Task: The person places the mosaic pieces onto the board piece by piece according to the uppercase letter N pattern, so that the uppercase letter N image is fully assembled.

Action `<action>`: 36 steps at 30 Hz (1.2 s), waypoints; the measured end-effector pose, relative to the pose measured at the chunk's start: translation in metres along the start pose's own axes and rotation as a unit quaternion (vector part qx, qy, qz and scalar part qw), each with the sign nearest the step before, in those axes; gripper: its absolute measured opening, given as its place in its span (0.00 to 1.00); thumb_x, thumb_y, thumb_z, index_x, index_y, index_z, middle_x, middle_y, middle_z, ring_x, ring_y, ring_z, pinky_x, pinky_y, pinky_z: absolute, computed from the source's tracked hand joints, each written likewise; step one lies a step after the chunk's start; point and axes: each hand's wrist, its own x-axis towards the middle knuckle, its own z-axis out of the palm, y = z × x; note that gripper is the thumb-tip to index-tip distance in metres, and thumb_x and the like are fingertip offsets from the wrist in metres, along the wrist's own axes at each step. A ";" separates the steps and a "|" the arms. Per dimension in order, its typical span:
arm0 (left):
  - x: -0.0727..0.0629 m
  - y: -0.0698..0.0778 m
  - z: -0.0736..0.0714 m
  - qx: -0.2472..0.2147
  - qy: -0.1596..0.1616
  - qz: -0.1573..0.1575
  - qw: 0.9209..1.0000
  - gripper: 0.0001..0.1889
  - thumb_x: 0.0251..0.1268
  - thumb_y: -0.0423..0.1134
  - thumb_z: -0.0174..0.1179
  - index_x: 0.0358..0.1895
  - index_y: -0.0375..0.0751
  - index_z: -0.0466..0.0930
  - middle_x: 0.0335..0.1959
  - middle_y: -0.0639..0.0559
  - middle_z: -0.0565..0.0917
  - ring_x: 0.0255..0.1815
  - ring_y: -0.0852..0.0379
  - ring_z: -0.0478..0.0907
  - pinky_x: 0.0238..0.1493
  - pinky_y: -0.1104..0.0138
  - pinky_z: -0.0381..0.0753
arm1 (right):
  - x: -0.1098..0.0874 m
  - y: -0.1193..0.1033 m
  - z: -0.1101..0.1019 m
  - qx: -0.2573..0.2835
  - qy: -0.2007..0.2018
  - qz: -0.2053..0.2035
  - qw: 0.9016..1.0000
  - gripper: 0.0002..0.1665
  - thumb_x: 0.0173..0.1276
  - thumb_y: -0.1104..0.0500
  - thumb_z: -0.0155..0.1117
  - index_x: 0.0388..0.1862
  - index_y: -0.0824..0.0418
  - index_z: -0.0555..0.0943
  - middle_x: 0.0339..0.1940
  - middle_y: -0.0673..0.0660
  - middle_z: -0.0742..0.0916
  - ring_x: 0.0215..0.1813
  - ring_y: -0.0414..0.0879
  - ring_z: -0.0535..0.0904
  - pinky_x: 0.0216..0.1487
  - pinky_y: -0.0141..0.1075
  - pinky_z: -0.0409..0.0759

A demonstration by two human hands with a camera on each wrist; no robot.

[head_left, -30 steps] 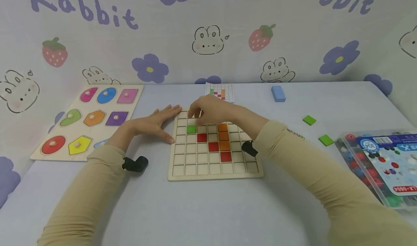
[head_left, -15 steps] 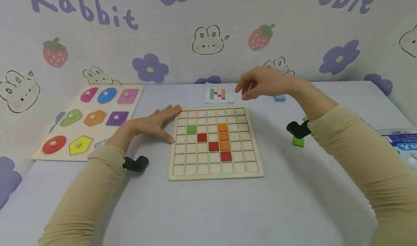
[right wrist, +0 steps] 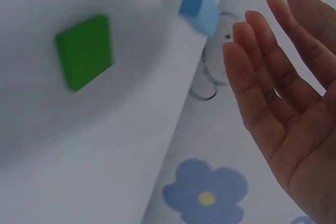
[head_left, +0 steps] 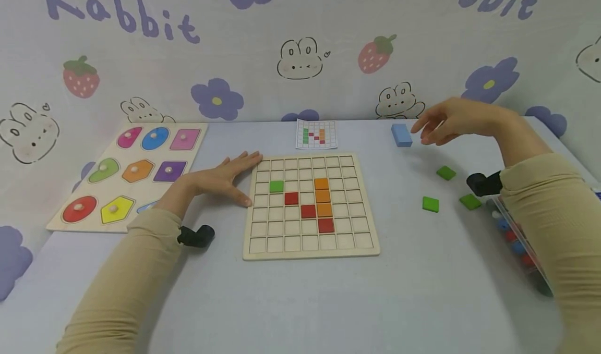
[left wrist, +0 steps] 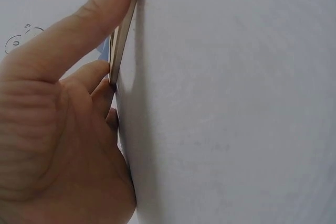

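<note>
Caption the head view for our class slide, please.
Left hand touching the grid board, right hand hovering near a blue block.

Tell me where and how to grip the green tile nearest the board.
Come straight down from above with the right hand and pinch the green tile by two opposite edges. It lies flat on the table, hiding its underside, but nothing else touches its sides, so there should be room.
</note>
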 end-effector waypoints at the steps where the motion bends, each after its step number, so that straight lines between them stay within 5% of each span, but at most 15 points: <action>1: 0.000 0.000 0.000 0.000 0.000 0.001 1.000 0.59 0.53 0.48 0.71 0.81 0.45 0.38 0.84 0.46 0.35 0.84 0.42 0.25 0.81 0.42 0.22 | 0.001 0.006 0.000 0.005 -0.008 0.007 1.000 0.31 0.68 0.51 0.67 0.65 0.63 0.75 0.53 0.57 0.83 0.53 0.47 0.82 0.57 0.41 0.85; 10: 0.000 0.002 0.001 0.005 0.001 0.001 1.000 0.59 0.52 0.49 0.71 0.81 0.45 0.38 0.84 0.46 0.36 0.84 0.43 0.25 0.81 0.43 0.21 | 0.004 0.038 -0.002 0.048 -0.058 0.050 0.996 0.30 0.64 0.58 0.70 0.64 0.64 0.76 0.47 0.53 0.82 0.48 0.44 0.81 0.52 0.34 0.84; 20: -0.001 0.002 0.000 0.000 0.001 -0.003 1.000 0.59 0.52 0.48 0.71 0.81 0.45 0.38 0.84 0.45 0.36 0.84 0.43 0.25 0.81 0.43 0.22 | 0.006 0.056 0.001 0.080 -0.149 0.102 0.980 0.29 0.55 0.68 0.71 0.58 0.60 0.80 0.38 0.49 0.80 0.44 0.42 0.77 0.49 0.34 0.82; 36: 0.000 0.000 0.000 0.010 0.001 0.000 1.000 0.59 0.52 0.49 0.71 0.81 0.44 0.38 0.84 0.45 0.36 0.84 0.42 0.26 0.81 0.42 0.23 | 0.008 0.059 0.006 0.051 -0.187 0.081 0.978 0.28 0.50 0.72 0.75 0.51 0.61 0.80 0.36 0.50 0.74 0.40 0.42 0.72 0.38 0.30 0.80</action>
